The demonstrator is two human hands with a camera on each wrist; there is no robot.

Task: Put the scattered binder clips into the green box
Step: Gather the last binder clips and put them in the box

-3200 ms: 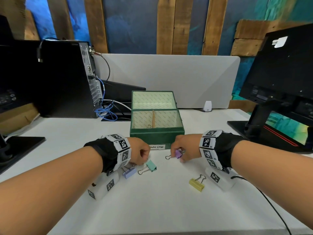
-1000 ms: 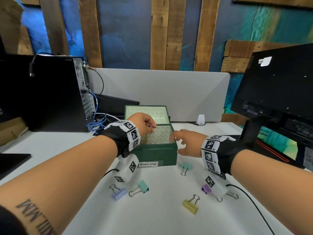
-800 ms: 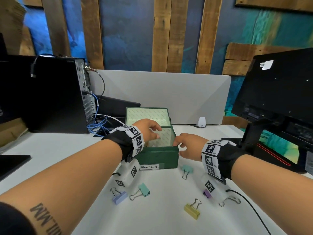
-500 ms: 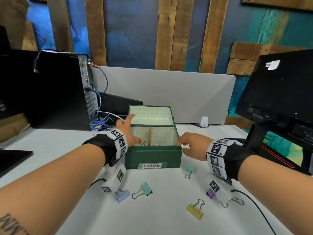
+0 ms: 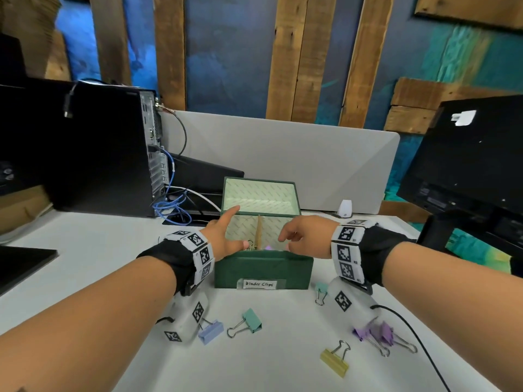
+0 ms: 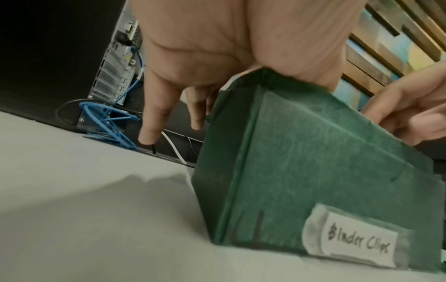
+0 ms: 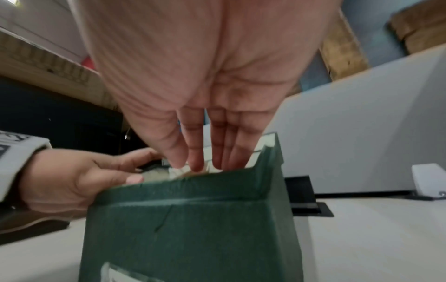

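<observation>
The green box (image 5: 263, 271), labelled "Binder Clips", stands with its lid open; a purple clip (image 5: 268, 247) shows inside. My left hand (image 5: 227, 233) is at the box's left front corner, fingers spread and straight, holding nothing. My right hand (image 5: 297, 236) hovers over the right compartment with straight, empty fingers (image 7: 200, 150) pointing down into the box (image 7: 193, 219). On the table in front lie a lavender clip (image 5: 210, 332), a teal clip (image 5: 252, 323), a small teal clip (image 5: 321, 290), purple clips (image 5: 376, 333) and a yellow clip (image 5: 334, 362).
A black computer tower (image 5: 85, 148) with blue cables (image 5: 172, 210) stands at the back left. A monitor (image 5: 467, 157) stands at the right, and a grey divider (image 5: 297, 159) runs behind the box. A black cable (image 5: 416, 335) trails from my right wrist.
A second ago my left hand pinched a clip over the box; now it is empty at the left corner. My right hand has moved from the box's right edge to above the right compartment.
</observation>
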